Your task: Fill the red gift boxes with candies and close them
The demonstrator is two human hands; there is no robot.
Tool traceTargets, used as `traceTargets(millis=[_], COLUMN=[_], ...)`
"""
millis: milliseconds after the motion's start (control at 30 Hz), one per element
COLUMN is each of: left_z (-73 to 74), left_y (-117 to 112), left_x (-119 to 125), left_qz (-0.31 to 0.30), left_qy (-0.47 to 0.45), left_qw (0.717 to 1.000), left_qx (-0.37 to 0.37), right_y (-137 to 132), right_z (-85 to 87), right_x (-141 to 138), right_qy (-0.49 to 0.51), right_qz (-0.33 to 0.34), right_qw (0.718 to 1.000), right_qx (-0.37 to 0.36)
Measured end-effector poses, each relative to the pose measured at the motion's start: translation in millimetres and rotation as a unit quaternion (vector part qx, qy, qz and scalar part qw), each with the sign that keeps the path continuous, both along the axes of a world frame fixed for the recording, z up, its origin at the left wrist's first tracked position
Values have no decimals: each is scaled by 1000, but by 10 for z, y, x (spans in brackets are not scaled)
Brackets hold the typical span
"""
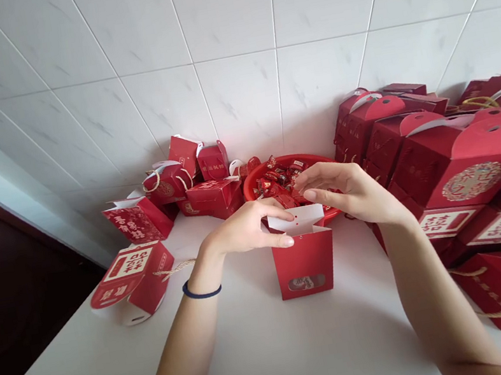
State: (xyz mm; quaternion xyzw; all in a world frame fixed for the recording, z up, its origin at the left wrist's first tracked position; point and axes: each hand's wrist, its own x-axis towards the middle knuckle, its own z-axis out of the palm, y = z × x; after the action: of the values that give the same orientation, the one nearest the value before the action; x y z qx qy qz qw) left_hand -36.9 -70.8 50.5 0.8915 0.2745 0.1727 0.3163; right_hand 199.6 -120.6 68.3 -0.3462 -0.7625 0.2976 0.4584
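Observation:
An upright red gift bag (305, 262) stands open-topped on the white table, with an oval window low on its front. My left hand (252, 225) straddles its upper left edge, thumb against the front panel and fingers by the back rim. Just above the bag's right side, my right hand (348, 188) is curved with thumb and fingers apart; nothing shows between them. Behind the bag is a red plastic basin (249, 187) holding red-wrapped sweets (277, 176), partly hidden by my hands.
On the left lies a tipped red box (134, 282) with a rope handle. More red boxes (216, 197) cluster at the back left. A tall pile of red gift boxes (449, 159) fills the right side. The white table (240, 351) meets a tiled wall (239, 99) behind.

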Motion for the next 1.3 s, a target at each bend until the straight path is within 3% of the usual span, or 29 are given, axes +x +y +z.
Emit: traceTargets(millis=[233, 533, 767, 1067, 1300], left_z=[-12, -14, -26, -17, -24], left_y=[-52, -101, -129, -109, -75], left_x=[73, 140, 150, 116, 93], left_qz=[13, -9, 18, 6, 6], left_qy=[0, 17, 41, 43, 33], left_qw=[999, 993, 990, 995, 998], left_qx=[46, 113, 132, 91, 47], right_y=[-22, -185, -255, -283, -331], right_z=[-175, -515, -724, -919, -908], right_x=[103, 118, 41, -14, -3], right_qy=[-43, -122, -60, -70, -97], right_qz=[-62, -73, -96, -175, -182], right_qw=[997, 987, 989, 982, 978], right_qx=[-35, -81, -91, -6, -8])
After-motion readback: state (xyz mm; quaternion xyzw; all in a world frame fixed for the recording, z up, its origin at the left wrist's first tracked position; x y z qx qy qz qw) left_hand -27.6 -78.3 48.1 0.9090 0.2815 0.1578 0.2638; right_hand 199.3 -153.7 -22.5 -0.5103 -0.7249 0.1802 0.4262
